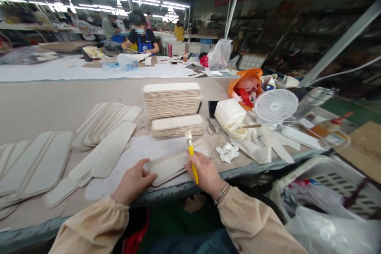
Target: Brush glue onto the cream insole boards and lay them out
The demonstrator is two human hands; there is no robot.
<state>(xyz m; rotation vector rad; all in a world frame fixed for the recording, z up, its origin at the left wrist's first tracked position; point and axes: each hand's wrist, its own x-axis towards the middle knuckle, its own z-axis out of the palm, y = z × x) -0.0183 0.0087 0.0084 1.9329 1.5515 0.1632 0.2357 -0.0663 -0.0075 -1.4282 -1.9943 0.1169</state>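
A long beige panel with rounded ends [169,165] lies on white paper before me, with another layer showing beneath its edge. My left hand [133,180] grips its left end, thumb on the near corner and index finger at the far side. In my right hand [205,172] is a paintbrush with a yellow handle [193,162], bristles pointing up and away above the panel. Just beyond stand a short stack of similar panels [177,126] and a taller stack [172,101]. More panels [113,147] lie fanned out to the left.
To the right are a white plastic container [230,113], scissors [213,127], crumpled tissue [227,152], a white fan [276,106] and an orange bag [245,87]. A white basket [324,182] stands below the table's right edge. A co-worker [143,35] sits across the tables.
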